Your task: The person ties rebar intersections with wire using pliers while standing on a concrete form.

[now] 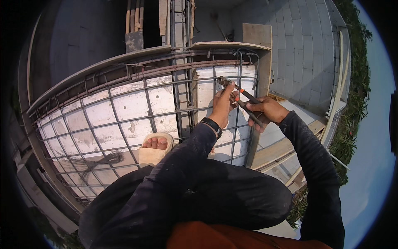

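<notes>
My right hand (269, 109) grips the spread, dark handles of end-cutting pincers (245, 92), which carry orange bands. My left hand (221, 104), with a dark band at its wrist, is closed around the pincers just below their head, thumb against the upper part. Whether its fingers also hold a tie wire is hidden. The jaws rest over a crossing of the steel rebar grid (149, 109). Beneath the grid lie white, stained panels (161, 99). A loose bundle of thin tie wire (113, 158) lies on the grid at lower left.
My sandalled foot (154, 154) stands on the grid. Thick rebar (186, 66) runs along the far side beside formwork boards (262, 34). Beyond are a dark drop on the left and a block wall (292, 46). Timber boards (275, 155) and trees lie to the right.
</notes>
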The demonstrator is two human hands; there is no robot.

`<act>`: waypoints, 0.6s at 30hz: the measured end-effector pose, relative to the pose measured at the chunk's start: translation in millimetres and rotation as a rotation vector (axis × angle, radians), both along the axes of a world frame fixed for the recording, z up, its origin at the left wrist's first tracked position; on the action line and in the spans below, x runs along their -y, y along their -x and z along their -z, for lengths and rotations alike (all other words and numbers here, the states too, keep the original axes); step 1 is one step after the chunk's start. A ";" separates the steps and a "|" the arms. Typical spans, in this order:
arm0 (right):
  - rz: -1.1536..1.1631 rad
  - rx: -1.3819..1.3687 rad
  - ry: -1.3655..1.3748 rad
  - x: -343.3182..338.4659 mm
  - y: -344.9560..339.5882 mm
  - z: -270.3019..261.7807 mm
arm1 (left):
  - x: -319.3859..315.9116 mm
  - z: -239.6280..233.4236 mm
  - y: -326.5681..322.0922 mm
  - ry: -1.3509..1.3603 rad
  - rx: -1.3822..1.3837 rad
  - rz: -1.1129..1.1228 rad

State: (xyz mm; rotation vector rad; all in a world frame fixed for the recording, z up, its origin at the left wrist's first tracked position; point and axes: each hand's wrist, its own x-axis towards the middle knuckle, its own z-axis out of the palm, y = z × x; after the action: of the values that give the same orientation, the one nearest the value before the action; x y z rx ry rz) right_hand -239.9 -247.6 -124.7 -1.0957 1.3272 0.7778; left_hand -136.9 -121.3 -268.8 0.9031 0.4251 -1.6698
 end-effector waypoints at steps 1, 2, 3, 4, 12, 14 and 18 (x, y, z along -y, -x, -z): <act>0.242 0.024 -0.126 0.5 4.5 -0.2 | 1.9 1.1 2.9 0.004 -0.074 -0.008; 0.349 0.066 -0.230 4.9 14.2 5.1 | 3.2 1.9 6.3 0.007 -0.147 -0.014; 0.360 0.052 -0.225 4.4 12.5 3.8 | 5.4 3.7 7.3 0.007 -0.218 -0.022; 0.372 0.037 -0.220 2.7 9.8 0.3 | 8.9 7.3 6.0 0.093 -0.355 -0.028; -1.037 -0.027 0.993 -43.5 -22.1 -25.7 | 43.3 -3.4 21.6 -0.151 -0.243 -0.303; -1.102 -0.057 1.010 -37.9 -3.8 -15.4 | 50.0 -14.1 28.1 -0.192 -0.242 -0.286; -1.017 0.001 0.925 1.9 33.5 8.6 | 49.0 -6.0 30.8 -0.179 -0.189 -0.075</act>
State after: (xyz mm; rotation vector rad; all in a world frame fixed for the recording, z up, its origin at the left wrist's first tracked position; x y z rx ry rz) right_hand -273.5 -249.4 -133.3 -2.6102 1.0713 0.8587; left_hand -167.7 -170.3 -262.9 0.8503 0.7390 -1.6730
